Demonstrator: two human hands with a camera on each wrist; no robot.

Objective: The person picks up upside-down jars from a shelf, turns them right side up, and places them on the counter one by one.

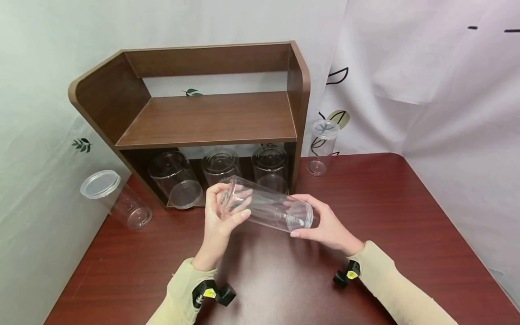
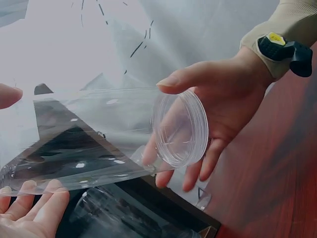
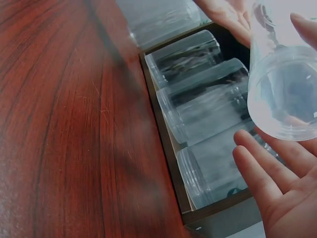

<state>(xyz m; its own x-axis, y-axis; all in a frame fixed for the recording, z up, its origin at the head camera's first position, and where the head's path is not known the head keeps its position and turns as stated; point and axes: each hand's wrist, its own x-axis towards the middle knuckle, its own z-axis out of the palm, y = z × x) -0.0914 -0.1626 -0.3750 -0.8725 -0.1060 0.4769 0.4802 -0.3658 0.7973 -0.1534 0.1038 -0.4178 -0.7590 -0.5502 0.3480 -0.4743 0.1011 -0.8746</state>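
Observation:
A tall clear plastic jar (image 1: 266, 205) is held in the air, lying nearly sideways above the table, its right end a little lower. My left hand (image 1: 219, 221) grips its left end between thumb and fingers. At the other end my right hand (image 1: 327, 225) holds the ridged, round end (image 2: 185, 129), thumb on one side and fingers on the other. Whether a lid sits on that end, I cannot tell. Behind the held jar, several wider clear jars (image 1: 184, 194) stand in the lower compartment of a brown shelf (image 1: 219, 117).
On the dark red table (image 1: 386, 203), a lidded clear jar (image 1: 126, 203) stands left of the shelf. A slim lidded clear jar (image 1: 322, 149) stands to its right. The shelf's upper board spans above the lower jars. White patterned cloth (image 1: 373, 90) hangs behind the table.

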